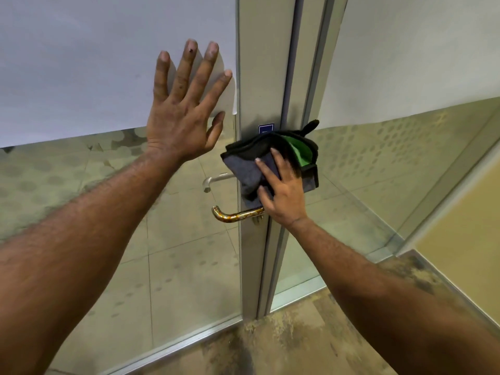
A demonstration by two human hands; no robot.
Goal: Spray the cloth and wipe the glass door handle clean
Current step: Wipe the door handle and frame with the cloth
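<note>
A brass-coloured lever handle [236, 214] sticks out to the left from the metal stile of the glass door [251, 85]. My right hand [284, 190] presses a folded grey and black cloth with a green inner layer [257, 158] flat against the stile just above the handle's base, fingers spread and mostly straight. My left hand [186, 109] rests flat on the white frosted glass panel [81, 71], fingers straight and spread. A silver handle [216, 181] on the door's far side shows through the glass. No spray bottle is in view.
The door frame's vertical post [316, 63] stands right of the stile, with a dotted frosted glass wall [392, 147] beyond it. A small blue label [266, 129] sits on the stile above the cloth. Mottled brown floor [297, 342] lies below.
</note>
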